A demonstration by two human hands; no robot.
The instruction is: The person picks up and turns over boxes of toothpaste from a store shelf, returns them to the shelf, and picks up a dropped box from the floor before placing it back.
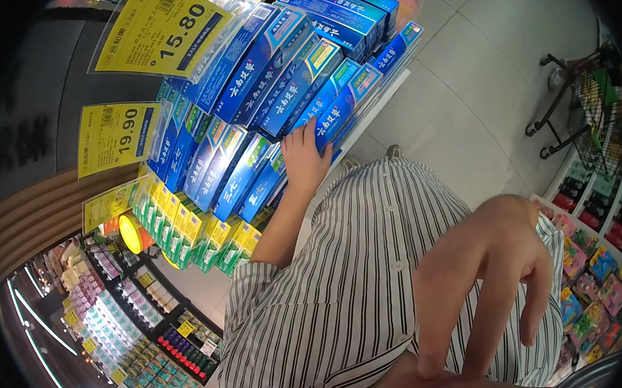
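Observation:
My left hand (307, 159) reaches to the display and touches the ends of blue boxes (348, 105) with Chinese lettering. Its fingers are slightly apart, with the thumb beside a box's lower corner; no box is lifted. Close to the camera, my right hand (482, 272) is raised in front of the striped shirt (334, 315). Its fingers are spread and point down in the view, with nothing visible between them. Some fingertips come near or touch bare skin at the bottom edge.
Yellow price tags (163, 33) edge the display, with green and yellow boxes (191, 227) below. A black cart (582, 106) stands on the tiled floor (456, 97) at the right. Stocked shelves (592, 290) line the lower right, and more shelves (139, 314) the lower left.

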